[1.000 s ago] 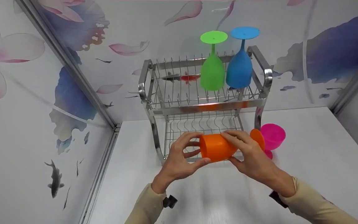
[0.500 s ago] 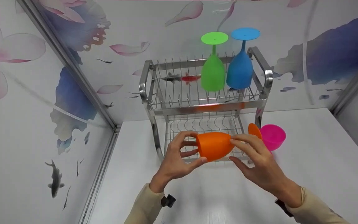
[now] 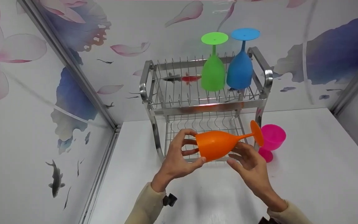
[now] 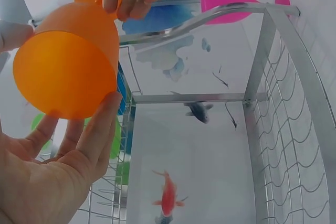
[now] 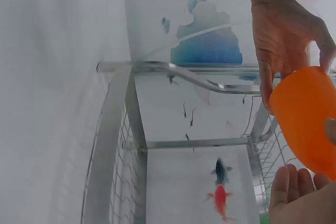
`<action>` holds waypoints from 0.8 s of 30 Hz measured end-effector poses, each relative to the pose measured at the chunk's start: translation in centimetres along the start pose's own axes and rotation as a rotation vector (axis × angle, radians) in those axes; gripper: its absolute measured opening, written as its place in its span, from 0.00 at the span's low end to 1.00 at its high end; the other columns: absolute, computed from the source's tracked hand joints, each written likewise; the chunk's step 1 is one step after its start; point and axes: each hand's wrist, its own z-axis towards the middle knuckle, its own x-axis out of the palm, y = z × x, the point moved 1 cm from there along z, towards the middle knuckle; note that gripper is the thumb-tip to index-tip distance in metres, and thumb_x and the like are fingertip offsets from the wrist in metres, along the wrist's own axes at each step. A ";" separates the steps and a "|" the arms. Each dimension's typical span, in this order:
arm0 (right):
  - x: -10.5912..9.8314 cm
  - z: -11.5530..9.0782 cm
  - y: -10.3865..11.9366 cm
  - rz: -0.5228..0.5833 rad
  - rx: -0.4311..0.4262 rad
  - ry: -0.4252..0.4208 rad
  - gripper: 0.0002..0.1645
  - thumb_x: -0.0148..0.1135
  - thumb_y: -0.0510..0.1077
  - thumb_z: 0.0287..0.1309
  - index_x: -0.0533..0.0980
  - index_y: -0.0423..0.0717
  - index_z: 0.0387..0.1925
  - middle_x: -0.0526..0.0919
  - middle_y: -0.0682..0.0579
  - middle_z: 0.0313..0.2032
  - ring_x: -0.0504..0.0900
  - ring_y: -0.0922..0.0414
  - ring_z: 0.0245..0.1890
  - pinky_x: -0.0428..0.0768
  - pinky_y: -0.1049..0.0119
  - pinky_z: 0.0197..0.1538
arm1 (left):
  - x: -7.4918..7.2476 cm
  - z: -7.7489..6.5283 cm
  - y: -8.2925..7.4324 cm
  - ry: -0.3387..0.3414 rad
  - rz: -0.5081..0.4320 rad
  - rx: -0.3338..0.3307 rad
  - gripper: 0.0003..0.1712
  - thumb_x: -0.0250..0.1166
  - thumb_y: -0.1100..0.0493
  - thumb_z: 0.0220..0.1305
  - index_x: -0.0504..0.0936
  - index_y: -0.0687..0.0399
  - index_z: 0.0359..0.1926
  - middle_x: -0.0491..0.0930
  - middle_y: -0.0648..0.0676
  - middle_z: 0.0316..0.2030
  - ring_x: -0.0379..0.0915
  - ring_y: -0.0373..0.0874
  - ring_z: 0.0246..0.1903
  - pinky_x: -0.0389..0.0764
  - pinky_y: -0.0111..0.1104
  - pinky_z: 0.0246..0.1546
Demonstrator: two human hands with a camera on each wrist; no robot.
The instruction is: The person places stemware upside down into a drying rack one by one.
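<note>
An orange plastic goblet is held on its side in the air in front of the rack, its mouth to the left and its foot to the right. My left hand grips it near the rim, thumb below and fingers above and behind. Beside the narrow end of the bowl is my right hand, palm up, with loosely bent fingers partly hidden behind the goblet. Whether those fingers touch it is hard to tell. In the left wrist view the goblet's wide mouth faces the camera.
A two-tier metal dish rack stands against the back wall. On its upper tier, a green goblet and a blue goblet stand upside down. A pink goblet is upright on the white table, right of the rack.
My right hand has let go of the goblet's narrow end, drawn back and turned palm up beneath it, so the stem now shows. The left hand keeps its grip and has shifted slightly left.
</note>
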 end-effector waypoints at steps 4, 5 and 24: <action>0.8 0.4 -0.3 0.243 0.105 -0.002 0.35 0.59 0.25 0.71 0.64 0.34 0.76 0.75 0.44 0.70 0.78 0.52 0.70 0.80 0.60 0.70 | 0.1 0.0 0.0 0.004 -0.003 0.015 0.39 0.77 0.54 0.55 0.71 0.50 0.66 0.77 0.51 0.61 0.85 0.48 0.54 0.91 0.38 0.48; 1.1 0.5 -0.3 0.298 0.119 0.007 0.34 0.57 0.26 0.73 0.62 0.35 0.77 0.73 0.44 0.71 0.77 0.52 0.71 0.79 0.59 0.71 | 0.1 0.0 0.1 0.005 -0.003 0.018 0.38 0.77 0.54 0.55 0.71 0.50 0.65 0.77 0.51 0.61 0.85 0.48 0.54 0.91 0.37 0.48; 2.2 1.1 -0.4 0.638 0.154 0.064 0.25 0.53 0.36 0.81 0.70 0.51 0.74 0.80 0.54 0.66 0.78 0.56 0.68 0.73 0.59 0.77 | 0.6 0.3 -0.1 0.016 -0.001 0.003 0.39 0.78 0.53 0.55 0.71 0.47 0.66 0.77 0.52 0.61 0.84 0.47 0.56 0.91 0.36 0.49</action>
